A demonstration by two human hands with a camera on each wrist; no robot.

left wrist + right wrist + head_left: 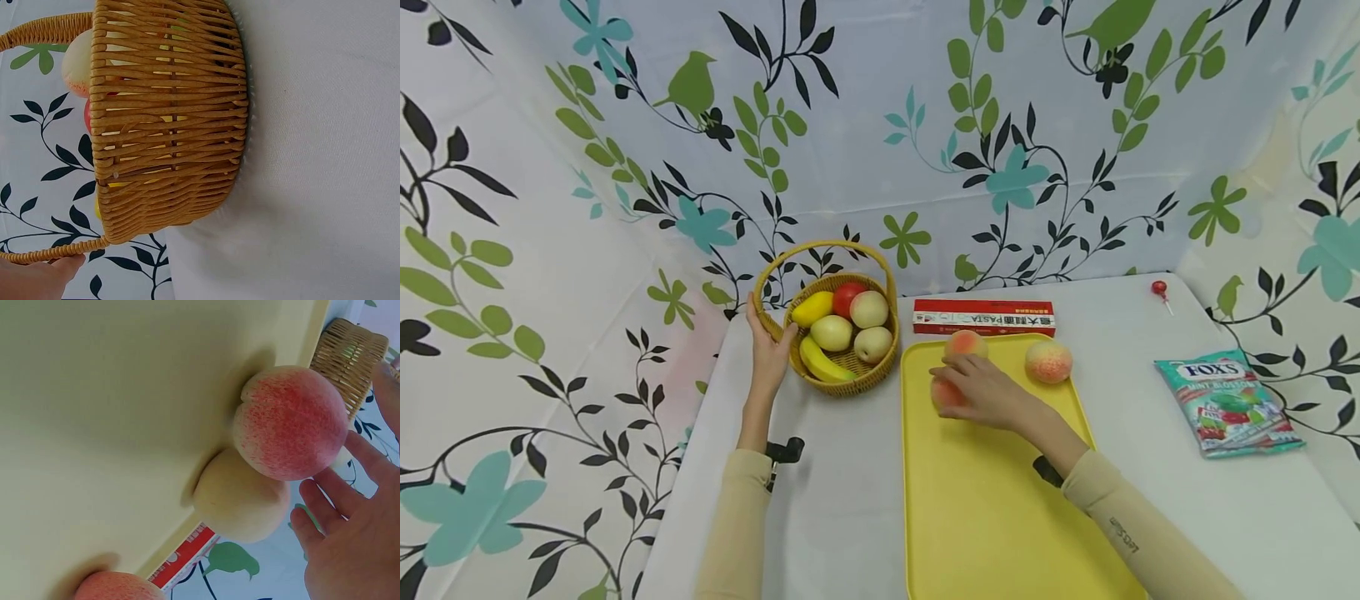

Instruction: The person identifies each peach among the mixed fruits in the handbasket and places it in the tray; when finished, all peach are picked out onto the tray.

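Observation:
A wicker basket (867, 382) of mixed fruit stands at the back left, its handle (829, 244) arching up. My left hand (767, 354) grips the handle's left base, thumb on the near side. In the left wrist view the basket's woven side (169, 125) fills the middle, with part of that hand (37, 278) low at the handle. Over the yellow tray (992, 500) my right hand (981, 392) hovers above a peach (946, 393). The right wrist view shows its fingers (325, 500) extended beside this red peach (294, 422); a paler peach (240, 497) sits against it.
A third peach (1048, 362) lies at the tray's right edge. Behind the tray is a red pasta box (983, 317). To the right are a lollipop (1160, 288) and a green candy bag (1228, 404). Patterned cloth (880, 150) hangs behind the table.

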